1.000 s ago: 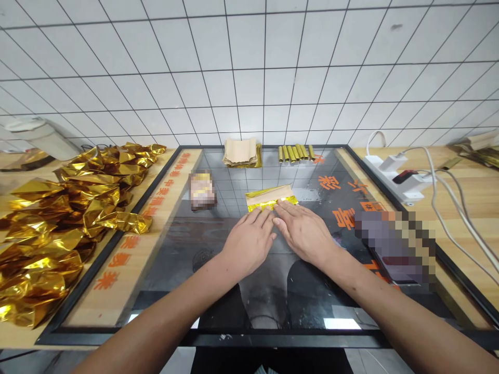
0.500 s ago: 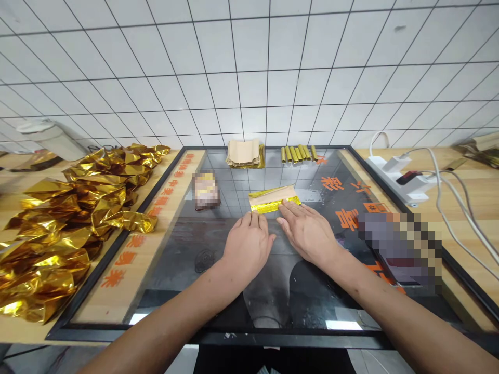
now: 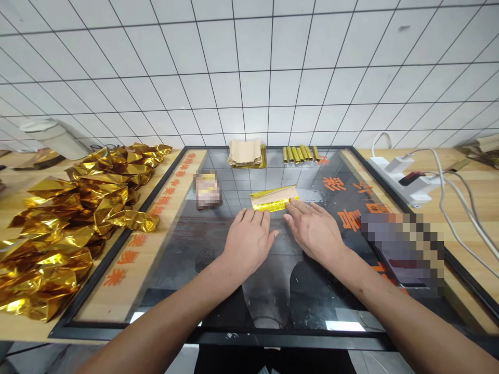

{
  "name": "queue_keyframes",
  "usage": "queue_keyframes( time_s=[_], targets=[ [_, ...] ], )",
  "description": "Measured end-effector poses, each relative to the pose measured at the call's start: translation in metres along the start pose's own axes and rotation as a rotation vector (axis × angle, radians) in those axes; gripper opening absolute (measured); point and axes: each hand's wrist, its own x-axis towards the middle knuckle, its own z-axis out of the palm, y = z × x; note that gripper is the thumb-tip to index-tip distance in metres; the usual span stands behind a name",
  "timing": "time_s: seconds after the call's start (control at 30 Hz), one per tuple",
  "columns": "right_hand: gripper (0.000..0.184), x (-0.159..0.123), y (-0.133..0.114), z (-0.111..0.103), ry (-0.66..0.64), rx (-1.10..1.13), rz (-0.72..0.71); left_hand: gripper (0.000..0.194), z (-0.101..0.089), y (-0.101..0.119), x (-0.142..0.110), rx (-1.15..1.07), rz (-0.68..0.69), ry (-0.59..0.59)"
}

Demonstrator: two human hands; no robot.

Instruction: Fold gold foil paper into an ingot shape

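Gold-foil strip with a tan paper layer (image 3: 274,199) is laid flat on a glass-topped board (image 3: 175,244), far of centre, its long edges running roughly left to right and tilted slightly. Its near edge is touched by the fingers (image 3: 291,204) of the right hand (image 3: 314,235), which are held open and flat, with nothing gripped. The left hand (image 3: 248,241) is placed just near and left of the strip, its fingers (image 3: 253,217) likewise spread open and gripping nothing. Farther off on the glass, a stack of tan paper on gold foil (image 3: 245,154) is set beside a row of small gold rolls (image 3: 299,154), and a pixelated packet (image 3: 206,189) is lying to the left. A pixelated object (image 3: 402,254) is placed to the right. Orange characters are printed along the board's wooden border (image 3: 117,272). A heap of crumpled gold foil (image 3: 66,208) is piled on the bench (image 3: 475,176) at left, while a white power strip (image 3: 397,176) with white cables (image 3: 452,213) is seen at right.
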Motion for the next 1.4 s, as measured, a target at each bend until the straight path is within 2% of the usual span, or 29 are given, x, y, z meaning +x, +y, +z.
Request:
queue_keyframes(
  time_s=[0.1, 0.2, 0.3, 0.37, 0.43, 0.5, 0.6, 0.67, 0.8, 0.93, 1.07, 1.27, 1.4],
  targets=[
    [0.047, 0.001, 0.006, 0.000, 0.011, -0.001, 0.044, 0.038, -0.002, -0.006, 0.002, -0.022, 0.003, 0.019],
    [0.045, 0.003, 0.009, 0.000, 0.008, -0.006, 0.060, 0.032, 0.000, -0.018, 0.011, -0.123, -0.087, 0.122],
    [0.043, 0.005, 0.010, -0.003, 0.006, -0.003, 0.063, 0.048, 0.008, -0.035, 0.025, -0.297, -0.243, 0.247],
    [0.042, 0.007, 0.011, -0.007, 0.017, 0.001, 0.063, 0.058, 0.015, -0.043, 0.032, -0.364, -0.263, 0.227],
    [0.041, 0.007, 0.013, -0.013, 0.022, -0.011, 0.090, 0.056, 0.020, -0.048, 0.036, -0.400, -0.251, 0.159],
    [0.039, 0.008, 0.017, -0.020, 0.006, -0.028, 0.179, 0.052, 0.020, -0.047, 0.035, -0.410, -0.240, 0.113],
    [0.038, 0.009, 0.024, -0.027, -0.044, 0.003, 0.315, 0.044, 0.013, -0.040, 0.031, -0.400, -0.213, 0.094],
    [0.039, 0.010, 0.027, -0.030, -0.077, 0.048, 0.357, 0.036, 0.008, -0.034, 0.028, -0.420, -0.164, 0.085],
    [0.041, 0.012, 0.028, -0.032, -0.089, 0.156, 0.379, 0.027, 0.003, -0.021, 0.024, -0.536, -0.013, 0.062],
    [0.041, 0.014, 0.028, -0.030, -0.080, 0.289, 0.386, 0.032, 0.004, -0.013, 0.022, -0.578, 0.160, 0.018],
    [0.043, 0.016, 0.032, -0.022, -0.063, 0.409, 0.370, 0.035, 0.004, -0.010, 0.021, -0.603, 0.246, 0.008],
    [0.049, 0.019, 0.036, -0.010, -0.031, 0.636, 0.338, 0.034, 0.001, -0.006, 0.018, -0.698, 0.334, 0.027],
    [0.052, 0.021, 0.039, -0.006, -0.041, 0.728, 0.338, 0.029, 0.001, -0.011, 0.019, -0.633, 0.206, 0.153]
  ],
)
